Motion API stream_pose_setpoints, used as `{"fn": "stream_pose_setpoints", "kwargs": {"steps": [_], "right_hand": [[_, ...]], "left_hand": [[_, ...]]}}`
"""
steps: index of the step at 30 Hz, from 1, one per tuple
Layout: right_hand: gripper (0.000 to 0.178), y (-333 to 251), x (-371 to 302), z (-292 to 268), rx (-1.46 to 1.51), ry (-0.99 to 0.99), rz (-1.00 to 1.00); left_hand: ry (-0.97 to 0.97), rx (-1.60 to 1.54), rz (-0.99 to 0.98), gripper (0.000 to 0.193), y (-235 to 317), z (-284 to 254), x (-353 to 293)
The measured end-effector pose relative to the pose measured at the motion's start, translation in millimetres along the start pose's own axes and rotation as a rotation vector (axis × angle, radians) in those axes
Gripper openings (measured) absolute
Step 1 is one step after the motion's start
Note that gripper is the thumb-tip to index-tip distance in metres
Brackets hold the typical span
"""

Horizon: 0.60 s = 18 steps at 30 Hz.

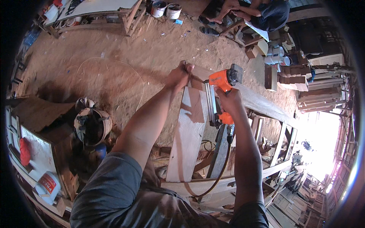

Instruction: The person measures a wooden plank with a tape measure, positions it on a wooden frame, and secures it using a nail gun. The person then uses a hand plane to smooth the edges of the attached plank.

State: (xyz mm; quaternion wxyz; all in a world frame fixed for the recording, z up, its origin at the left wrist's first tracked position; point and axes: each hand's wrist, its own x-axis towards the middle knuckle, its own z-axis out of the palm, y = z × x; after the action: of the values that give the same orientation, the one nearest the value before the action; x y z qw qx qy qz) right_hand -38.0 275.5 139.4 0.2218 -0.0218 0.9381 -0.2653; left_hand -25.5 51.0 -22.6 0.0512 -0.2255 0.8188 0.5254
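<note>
- Orange pistol-shaped metal nail gun: in the right hand, above the far end of a pale long wooden board.
- Left hand: left of the nail gun, at the board's far end.
- Pale straight wooden rail: runs from beyond the nail gun toward the right.
- Brown thin flexible hose: hangs from the nail gun, curving nearward.
- White-topped flat wooden worktop: far left.
- Two white round buckets: on the brown earth floor, right of the worktop.
- Seated person: far right, beyond the buckets.
- White rounded plastic tub: near left.
</note>
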Motion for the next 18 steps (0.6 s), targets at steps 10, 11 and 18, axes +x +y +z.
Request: {"fn": "stream_pose_setpoints", "kwargs": {"steps": [10,11,18], "right_hand": [[0.051,-8.6,5.1,-9.3,-0.079,-0.071,0.085],[0.051,-3.6,7.7,-9.9,-0.065,-0.099,0.122],[0.043,5.5,8.8,3.1,0.018,0.052,-0.150]], "left_hand": [[0.015,-0.021,-0.014,0.077,5.4,-6.6,-0.6],[0.011,-0.015,-0.004,0.077,7.5,-6.3,-2.1],[0.024,0.009,0.010,0.068,-8.2,2.3,7.4]]}}
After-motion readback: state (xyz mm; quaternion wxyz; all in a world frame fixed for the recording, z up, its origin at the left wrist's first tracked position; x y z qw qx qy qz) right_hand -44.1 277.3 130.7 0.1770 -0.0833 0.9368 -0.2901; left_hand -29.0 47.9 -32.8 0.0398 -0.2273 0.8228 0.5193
